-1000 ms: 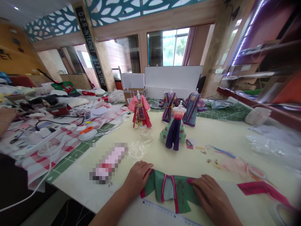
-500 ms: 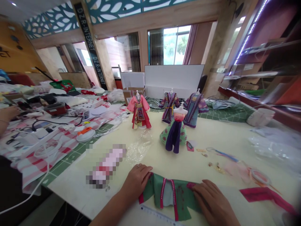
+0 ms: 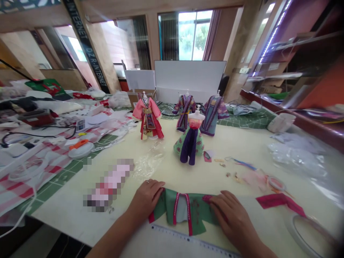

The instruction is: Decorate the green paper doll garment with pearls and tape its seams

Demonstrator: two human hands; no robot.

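Observation:
A small green doll jacket [image 3: 197, 209] with magenta trim and a pale inner panel lies spread on the cream table board [image 3: 64, 200]. At its left sleeve, my left hand [image 3: 146, 199] is closed over the sleeve end, a ring on one finger. The other sleeve is gripped by my right hand [image 3: 232, 215], its thumb and fingertips pressed on the magenta cuff. Both palms face down, and the fingers hide parts of the sleeves. Just below the jacket's hem lies a clear ruler [image 3: 185, 238]. A magenta fabric strip [image 3: 279, 201] rests right of my right hand.
Beyond the hands stand a doll form in a green skirt [image 3: 177, 145], a pink robe [image 3: 146, 114] and two purple robes [image 3: 212, 113]. Clear plastic [image 3: 298, 161] lies right. A white ring-shaped roll [image 3: 291, 229] sits lower right; a blurred pink item [image 3: 114, 179] lies left.
The camera has turned down and right, so the scene sits higher and further left. The white roll shows more fully; another person's hand at the left edge has left view. My hands keep their hold.

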